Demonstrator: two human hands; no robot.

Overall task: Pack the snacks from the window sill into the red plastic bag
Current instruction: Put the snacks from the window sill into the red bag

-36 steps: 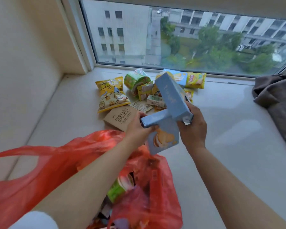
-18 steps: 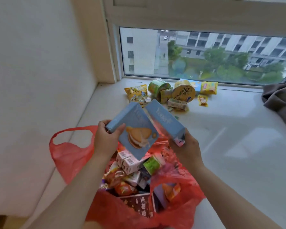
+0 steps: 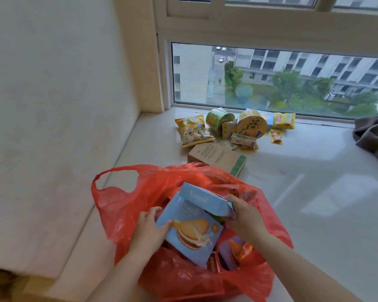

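- Red plastic bag (image 3: 127, 205) sits on the window sill (image 3: 303, 192) at about 6 o'clock in the head view, its mouth spread wide, likely so boxes can drop straight in.
- Two pale blue biscuit boxes are over the opening: the left hand (image 3: 148, 231) grips the lower blue box (image 3: 190, 234) by its left edge, thumb curled onto the printed front.
- Its tilt suggests that box is being slid down among the packed goods.
- The right hand (image 3: 242, 216) wraps the right end of the upper blue box (image 3: 203, 201), which lies across the top of the lower one, touching it.
- Both grips are closed on their boxes.
- Unpacked snacks (image 3: 229, 129) lie clustered at 12 o'clock, near the window glass; a brown carton (image 3: 214, 156) lies just beyond the bag's far rim.
- Most of the task's things are therefore split between bag and sill, so packing looks partly done.
- Bag contents are mostly hidden by the boxes and hands; only an orange-and-purple packet (image 3: 236, 250) shows clearly.
- A grey cloth (image 3: 373, 136) at 3 o'clock is cut off by the frame edge.
- Small print on the packets is too fine to read.
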